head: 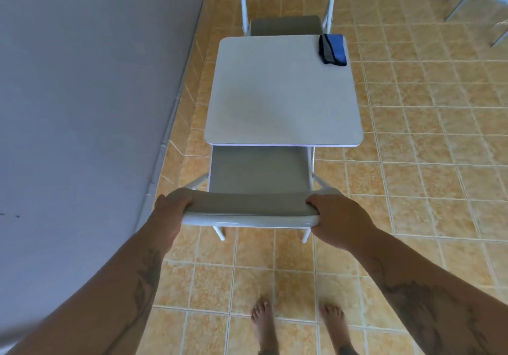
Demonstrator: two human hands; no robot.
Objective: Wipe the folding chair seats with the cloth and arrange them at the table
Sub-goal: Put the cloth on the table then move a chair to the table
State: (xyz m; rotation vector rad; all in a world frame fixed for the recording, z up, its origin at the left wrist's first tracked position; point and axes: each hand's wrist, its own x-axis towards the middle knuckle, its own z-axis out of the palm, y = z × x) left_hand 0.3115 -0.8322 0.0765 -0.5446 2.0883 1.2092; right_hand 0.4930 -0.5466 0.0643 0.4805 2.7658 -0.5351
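Two grey-seat white-frame folding chairs, near (259, 173) & far (286, 24), tucked at white table (280, 93); folded blue cloth (332, 49) on far-right corner.

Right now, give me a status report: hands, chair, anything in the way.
Left hand and right hand grip near chair backrest. Seat partly under table. Cloth on table. Path clear.

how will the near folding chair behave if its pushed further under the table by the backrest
The near folding chair has a thin white tube frame, so it is probably light for its size. On the smooth tile floor its legs would likely slide, perhaps catching at grout lines. Both the left hand and right hand grip the backrest high up, so a hard shove might tip it.
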